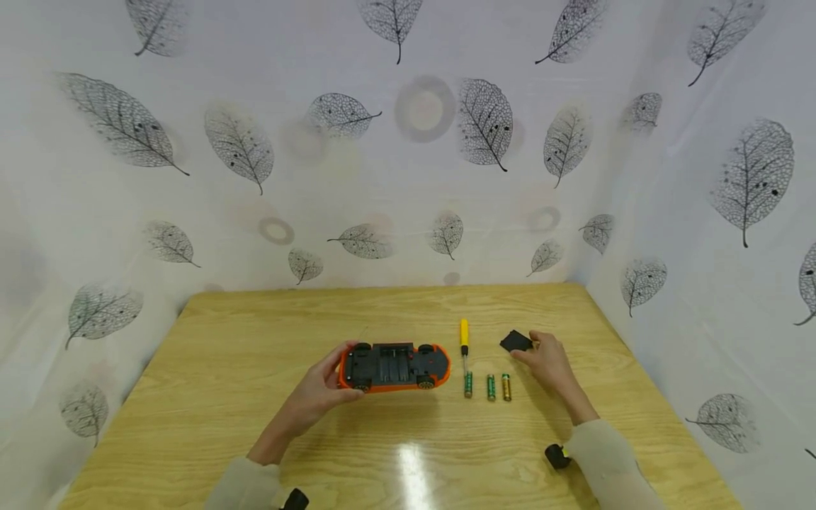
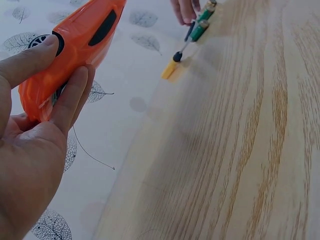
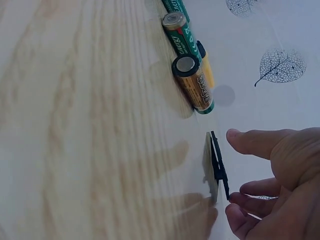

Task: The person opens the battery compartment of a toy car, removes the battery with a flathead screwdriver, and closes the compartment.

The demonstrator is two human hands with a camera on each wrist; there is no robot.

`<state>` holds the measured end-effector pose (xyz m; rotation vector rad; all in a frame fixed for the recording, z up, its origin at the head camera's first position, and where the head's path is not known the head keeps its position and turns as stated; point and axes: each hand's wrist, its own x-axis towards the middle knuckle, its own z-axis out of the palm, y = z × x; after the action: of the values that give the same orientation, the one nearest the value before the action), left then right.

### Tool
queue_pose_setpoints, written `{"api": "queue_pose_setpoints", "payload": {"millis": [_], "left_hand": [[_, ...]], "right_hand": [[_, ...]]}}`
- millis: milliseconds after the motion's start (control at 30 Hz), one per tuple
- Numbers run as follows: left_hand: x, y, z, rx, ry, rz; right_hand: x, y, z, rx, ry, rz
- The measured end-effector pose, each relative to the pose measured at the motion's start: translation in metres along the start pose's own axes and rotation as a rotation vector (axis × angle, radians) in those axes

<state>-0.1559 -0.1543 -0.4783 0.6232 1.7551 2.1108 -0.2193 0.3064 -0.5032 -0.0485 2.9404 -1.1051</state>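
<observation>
An orange toy car (image 1: 440, 379) is held upside down above the table by my left hand (image 1: 312, 397). Its thumb lies by a wheel and its fingers are around the rear end in the left wrist view. The car's black underside faces up, showing an uncovered battery compartment (image 1: 394, 363). Over on the right, my right hand (image 1: 550, 365) is at a small black battery cover (image 1: 515, 341) close to the tabletop. In the right wrist view, fingertips meet the cover's (image 3: 219, 167) near edge while the thumb stands apart from it.
Three batteries, two green (image 1: 468, 386) (image 1: 491, 388) and one gold (image 1: 506, 388), lie in a row between the hands. A yellow-handled screwdriver (image 1: 464, 334) points at the leftmost battery. Leaf-patterned cloth (image 1: 395, 177) surrounds the wooden table (image 1: 255, 319).
</observation>
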Motion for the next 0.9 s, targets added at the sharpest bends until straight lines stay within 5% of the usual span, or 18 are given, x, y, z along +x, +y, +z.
{"api": "queue_pose_setpoints", "payload": {"millis": [900], "left_hand": [[0.0020, -0.0006, 0.0015, -0.004, -0.001, -0.013]], "right_hand": [[0.0070, 0.0051, 0.0068, -0.093, 0.049, -0.011]]}}
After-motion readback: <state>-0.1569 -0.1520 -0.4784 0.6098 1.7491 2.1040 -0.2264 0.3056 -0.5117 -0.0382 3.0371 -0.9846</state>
